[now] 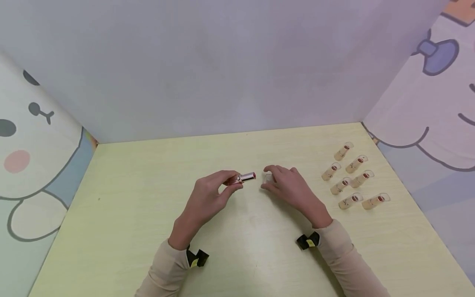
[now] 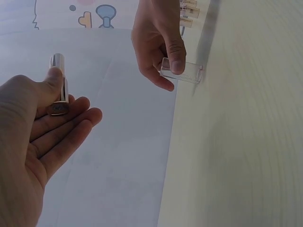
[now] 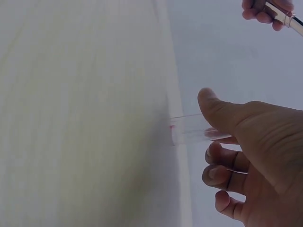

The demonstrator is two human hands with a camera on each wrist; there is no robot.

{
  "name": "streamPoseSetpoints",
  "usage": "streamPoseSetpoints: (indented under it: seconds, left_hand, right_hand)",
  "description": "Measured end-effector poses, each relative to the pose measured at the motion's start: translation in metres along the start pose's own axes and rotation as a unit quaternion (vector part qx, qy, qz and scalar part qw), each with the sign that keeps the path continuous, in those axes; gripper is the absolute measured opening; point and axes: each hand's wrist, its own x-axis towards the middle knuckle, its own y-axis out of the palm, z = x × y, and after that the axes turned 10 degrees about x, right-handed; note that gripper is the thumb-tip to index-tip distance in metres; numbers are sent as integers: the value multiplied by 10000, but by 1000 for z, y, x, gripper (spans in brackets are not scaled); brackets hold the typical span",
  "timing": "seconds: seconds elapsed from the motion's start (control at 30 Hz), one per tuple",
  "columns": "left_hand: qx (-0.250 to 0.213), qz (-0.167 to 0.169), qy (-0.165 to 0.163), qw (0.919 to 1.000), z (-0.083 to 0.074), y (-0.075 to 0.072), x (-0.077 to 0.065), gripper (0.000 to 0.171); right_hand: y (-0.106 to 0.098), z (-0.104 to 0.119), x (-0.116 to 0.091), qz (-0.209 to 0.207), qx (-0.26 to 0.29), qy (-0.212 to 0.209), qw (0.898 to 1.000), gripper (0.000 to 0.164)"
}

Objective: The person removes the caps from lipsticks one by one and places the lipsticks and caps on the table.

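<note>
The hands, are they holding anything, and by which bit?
The left hand pinches the lipstick by its base; the right hand pinches the clear cap by its sides.

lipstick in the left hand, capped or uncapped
Uncapped: the lipstick shows bare, and the right hand holds a clear cap apart from it.

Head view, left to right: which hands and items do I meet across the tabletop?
Left hand → uncapped lipstick in its fingers → right hand with a clear cap → cluster of seven capped lipsticks.
</note>
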Motion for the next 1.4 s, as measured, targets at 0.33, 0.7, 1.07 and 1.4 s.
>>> streamPoseSetpoints:
  seconds: [0.33,0.7,1.07,1.4]
  left_hand:
    - [-36,-31,18,10000,1,2,0,23]
    - [-55,36,4,10000,1,5,-1,24]
    - [-216,158,33,9996,-2,7,0,24]
    - [-461,242,101,9986,-1,9,2,29]
  right_hand:
    - [-23,17,-4,-560,703,-713,9934,58]
    - [-23,52,-10,-892,2446,-1548,9530,51]
    - [-18,56,-10,-1204,2723,-1681,9397,31]
    - [-20,63,-10,-1382,2963,-1775,9282,30]
